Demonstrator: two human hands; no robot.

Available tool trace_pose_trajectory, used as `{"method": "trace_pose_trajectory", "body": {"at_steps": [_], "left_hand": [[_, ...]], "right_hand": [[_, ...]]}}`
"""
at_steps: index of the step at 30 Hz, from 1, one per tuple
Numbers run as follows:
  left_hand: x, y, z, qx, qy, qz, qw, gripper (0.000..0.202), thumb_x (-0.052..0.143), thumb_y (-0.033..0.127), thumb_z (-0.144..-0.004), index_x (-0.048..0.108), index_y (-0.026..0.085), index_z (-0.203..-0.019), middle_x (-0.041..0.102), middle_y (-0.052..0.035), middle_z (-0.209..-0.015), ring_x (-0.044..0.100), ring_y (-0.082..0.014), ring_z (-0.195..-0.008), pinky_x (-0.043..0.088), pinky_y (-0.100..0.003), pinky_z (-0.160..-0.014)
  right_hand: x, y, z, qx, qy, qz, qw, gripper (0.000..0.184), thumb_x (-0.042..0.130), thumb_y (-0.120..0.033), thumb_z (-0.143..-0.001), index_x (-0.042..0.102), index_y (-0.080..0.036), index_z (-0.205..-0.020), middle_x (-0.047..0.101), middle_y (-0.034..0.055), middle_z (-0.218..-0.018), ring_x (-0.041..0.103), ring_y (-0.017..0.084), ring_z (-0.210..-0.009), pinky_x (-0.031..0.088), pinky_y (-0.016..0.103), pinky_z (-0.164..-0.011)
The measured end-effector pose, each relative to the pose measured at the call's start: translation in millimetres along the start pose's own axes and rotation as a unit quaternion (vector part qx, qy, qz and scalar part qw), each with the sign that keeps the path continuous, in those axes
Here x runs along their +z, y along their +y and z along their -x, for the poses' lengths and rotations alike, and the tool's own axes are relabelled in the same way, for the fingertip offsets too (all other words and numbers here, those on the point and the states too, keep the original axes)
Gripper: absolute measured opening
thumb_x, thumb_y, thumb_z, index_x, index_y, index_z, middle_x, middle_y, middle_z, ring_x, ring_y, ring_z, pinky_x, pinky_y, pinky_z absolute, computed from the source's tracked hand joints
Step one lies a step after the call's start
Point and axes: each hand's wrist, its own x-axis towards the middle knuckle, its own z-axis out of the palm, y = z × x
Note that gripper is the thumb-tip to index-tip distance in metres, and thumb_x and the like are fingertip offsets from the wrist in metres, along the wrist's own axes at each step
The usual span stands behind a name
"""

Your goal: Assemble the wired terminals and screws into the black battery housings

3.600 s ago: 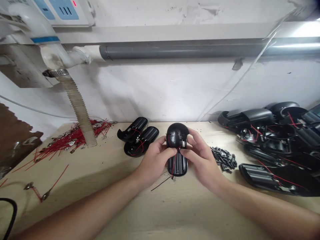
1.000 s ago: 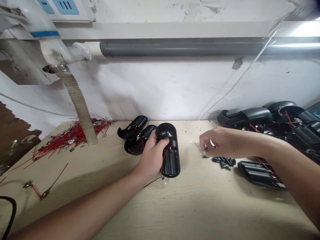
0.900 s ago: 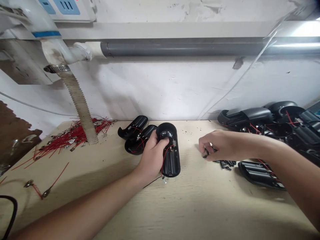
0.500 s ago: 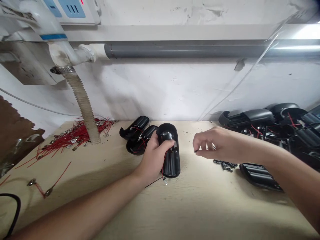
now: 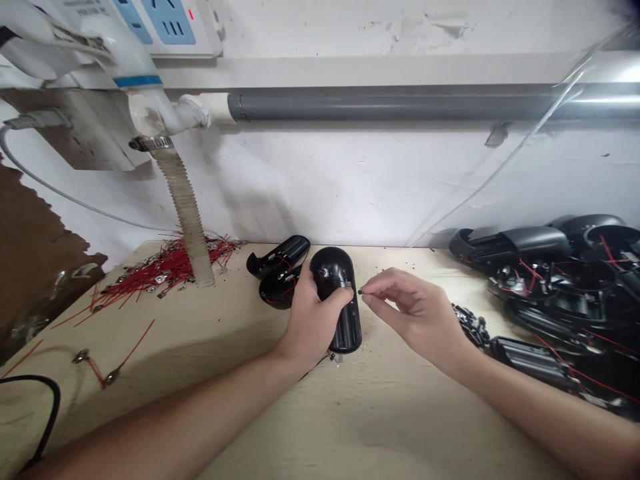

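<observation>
A glossy black plastic housing [image 5: 334, 268], rounded at the top and ribbed lower down, stands out in the middle of the table. My left hand [image 5: 316, 313] is wrapped round its left side, thumb pressed across the front near a small metal part. Just to the right, my right hand [image 5: 413, 307] pinches a tiny black piece [image 5: 360, 292] between thumb and fingertips, close to the housing's right edge. Its exact kind is too small to make out. Behind my left hand lie two similar black housings [image 5: 280, 257] with red wires, partly hidden.
Red wires with metal contacts [image 5: 165, 267] are heaped at the back left, around a ribbed hose [image 5: 186, 213]. More black housings [image 5: 530, 243] are piled on the right, beside a small heap of dark parts [image 5: 471, 325]. A grey pipe [image 5: 400, 107] runs along the wall.
My right hand has moved left with the tiny black piece, up to the housing. My left hand keeps its hold. The whole view has shifted slightly.
</observation>
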Motion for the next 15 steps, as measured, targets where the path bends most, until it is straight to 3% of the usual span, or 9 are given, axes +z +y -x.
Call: {"method": "trace_pose_trajectory", "body": {"at_steps": [5, 9, 15], "left_hand": [[-0.8, -2.6, 0.2, -0.035, -0.027, 0.021, 0.999, 0.029, 0.071, 0.018, -0.083, 0.058, 0.022, -0.109, 0.061, 0.0017, -0.092, 0.059, -0.0143, -0.08, 0.052, -0.027, -0.07], [-2.2, -6.0, -1.0, -0.031, -0.044, 0.018, 0.998, 0.029, 0.074, 0.018, -0.085, 0.059, 0.022, -0.11, 0.063, 0.0017, -0.095, 0.06, -0.0136, -0.084, 0.053, -0.029, -0.079], [-1.1, -4.6, -1.7, -0.031, -0.046, 0.016, 0.998, 0.028, 0.072, 0.016, -0.085, 0.058, 0.021, -0.109, 0.061, 0.0021, -0.094, 0.059, -0.0131, -0.082, 0.052, -0.03, -0.08]], "right_hand": [[2.8, 4.2, 8.1, -0.02, 0.052, 0.015, 0.998, 0.021, 0.074, -0.02, -0.097, 0.079, -0.03, -0.115, 0.073, 0.0004, -0.098, 0.069, 0.011, -0.088, 0.059, 0.026, -0.081], [2.7, 5.8, 8.6, -0.006, 0.042, 0.019, 0.999, 0.015, 0.073, -0.021, -0.099, 0.082, -0.029, -0.108, 0.077, 0.0015, -0.103, 0.072, 0.013, -0.091, 0.059, 0.028, -0.081], [5.1, 4.9, 7.8, 0.062, 0.044, -0.031, 0.997, 0.01, 0.078, -0.029, -0.094, 0.082, -0.024, -0.101, 0.081, 0.0033, -0.093, 0.073, 0.013, -0.08, 0.061, 0.027, -0.074]]}}
